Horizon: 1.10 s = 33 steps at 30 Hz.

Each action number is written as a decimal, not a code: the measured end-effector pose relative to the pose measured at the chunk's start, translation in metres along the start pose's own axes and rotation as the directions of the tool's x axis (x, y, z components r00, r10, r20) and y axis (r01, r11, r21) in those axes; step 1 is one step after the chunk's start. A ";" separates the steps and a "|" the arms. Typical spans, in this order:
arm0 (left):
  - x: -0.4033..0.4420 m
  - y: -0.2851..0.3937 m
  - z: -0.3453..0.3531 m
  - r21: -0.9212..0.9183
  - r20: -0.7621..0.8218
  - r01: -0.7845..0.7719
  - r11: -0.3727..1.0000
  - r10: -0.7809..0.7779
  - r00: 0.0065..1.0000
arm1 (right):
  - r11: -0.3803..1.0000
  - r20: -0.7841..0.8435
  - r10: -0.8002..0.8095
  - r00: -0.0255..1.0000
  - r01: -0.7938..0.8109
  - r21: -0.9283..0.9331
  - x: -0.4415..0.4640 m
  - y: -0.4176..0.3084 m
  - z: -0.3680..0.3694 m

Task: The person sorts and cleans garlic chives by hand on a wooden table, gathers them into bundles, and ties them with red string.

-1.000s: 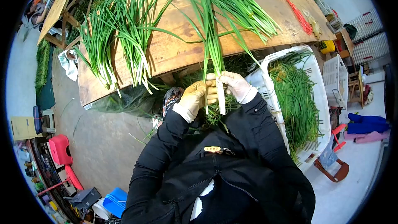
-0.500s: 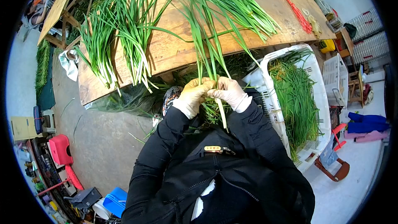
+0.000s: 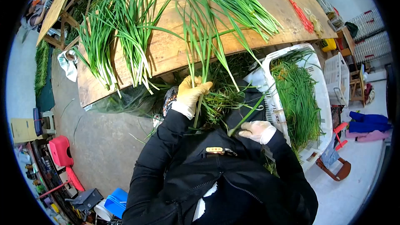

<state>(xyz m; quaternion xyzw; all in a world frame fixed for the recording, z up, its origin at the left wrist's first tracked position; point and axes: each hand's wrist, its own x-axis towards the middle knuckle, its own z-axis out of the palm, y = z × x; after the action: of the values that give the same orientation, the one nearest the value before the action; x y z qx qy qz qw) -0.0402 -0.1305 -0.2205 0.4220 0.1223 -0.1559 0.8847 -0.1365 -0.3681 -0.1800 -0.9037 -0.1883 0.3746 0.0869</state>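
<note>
My left hand (image 3: 192, 92), in a yellowish-stained glove, closes around a few garlic chive stalks (image 3: 198, 114). Their pale bases point down toward my lap, and the long green leaves reach up over the table edge. My right hand (image 3: 257, 131), in a pale glove, is above my right thigh with its fingers extended. Just off its fingertips is a loose chive leaf (image 3: 249, 116); whether they touch, I cannot tell. Beneath and between my hands lies a heap of loose trimmings (image 3: 223, 104). A single stalk (image 3: 227, 68) hangs over the table's edge, right of the held ones.
The wooden table (image 3: 171, 50) bears two chive bunches (image 3: 135, 46) on the left, a larger pile (image 3: 239, 6) and red ties (image 3: 298, 10). A white plastic basket (image 3: 325, 116) full of chives stands to my right. A red stool (image 3: 61, 150) is at the left.
My hands were together at the stalks; now the right has moved down and right, and a loose leaf is beside it. My left hand has shifted slightly left, still gripping the stalks.
</note>
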 end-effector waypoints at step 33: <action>-0.003 -0.008 -0.031 -0.097 0.616 0.431 0.897 -0.286 0.734 | 0.253 -0.756 -0.152 0.636 0.765 0.593 -0.022 0.001 -0.097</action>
<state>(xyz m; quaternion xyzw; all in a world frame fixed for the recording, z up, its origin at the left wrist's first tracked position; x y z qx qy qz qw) -0.0485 -0.1107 -0.2447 0.2141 -0.0601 -0.4316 0.8742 -0.0811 -0.3796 -0.0980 -0.6699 -0.1979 0.0846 0.7106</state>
